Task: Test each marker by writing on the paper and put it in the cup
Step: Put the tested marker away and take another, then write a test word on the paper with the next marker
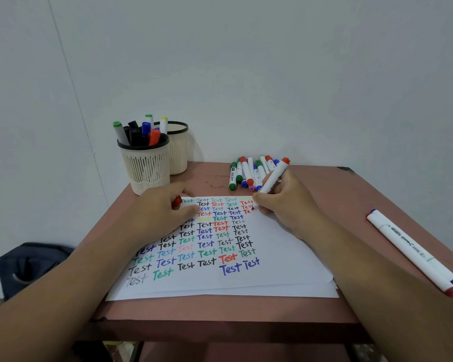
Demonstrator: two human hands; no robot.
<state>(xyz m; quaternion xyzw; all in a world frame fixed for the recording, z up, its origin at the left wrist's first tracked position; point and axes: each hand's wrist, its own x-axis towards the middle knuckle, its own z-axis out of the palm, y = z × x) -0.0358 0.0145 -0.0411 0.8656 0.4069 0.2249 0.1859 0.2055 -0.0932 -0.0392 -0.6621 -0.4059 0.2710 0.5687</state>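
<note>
Front cup (146, 165): far-left of the worktop (324, 194), ribbed cream, holds about 7 capped markers standing upright, green, black, blue, orange-red.
Rear cup (179, 150): just behind and right of the front one; 2 markers stand in it, green-capped and yellow-capped.
Left hand (165, 212): flat on the paper (280, 257), pinning its top-left; fingers curled shut around a red cap (177, 201), probably this marker's.
Red marker (273, 178): in the right hand (285, 202), fingers clamped on the barrel; long axis tilts up and away to the right, tip down at the half-written red "Te" near the paper's top-right.
Key relation: front cup lies up and left of the tip, across the paper; left hand is nearer it.
Untested pile (251, 173): loose markers beyond the paper, touching one another.
2 long markers (413, 252): right edge, side by side, well apart from both hands.
</note>
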